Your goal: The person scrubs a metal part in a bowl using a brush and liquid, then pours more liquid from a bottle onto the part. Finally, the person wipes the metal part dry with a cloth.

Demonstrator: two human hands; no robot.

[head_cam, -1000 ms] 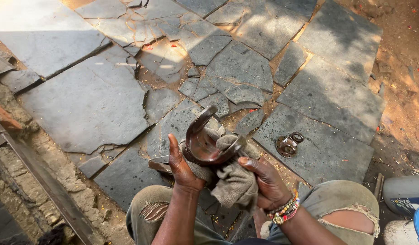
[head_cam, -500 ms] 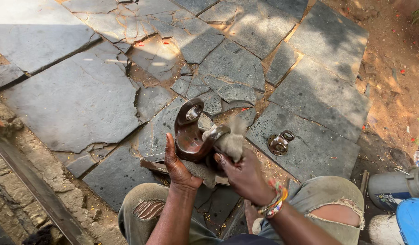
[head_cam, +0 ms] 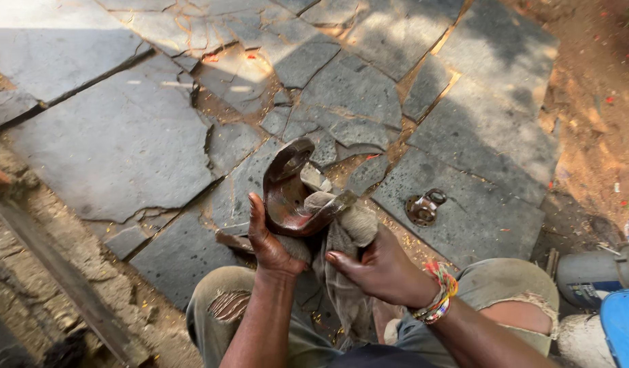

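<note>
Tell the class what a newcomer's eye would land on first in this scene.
First, the rusty curved metal part at centre, held up by the left hand while the right hand presses a grey rag against it. Next, the cracked stone slabs underneath, and a small round metal piece lying to the right.

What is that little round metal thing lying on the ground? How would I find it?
Start at the big grey stone slab right of the hands. The small round metal part lies alone on it, just beyond the right hand. Unlike the large curved rusty piece being held, it is small, flat and untouched.
</note>
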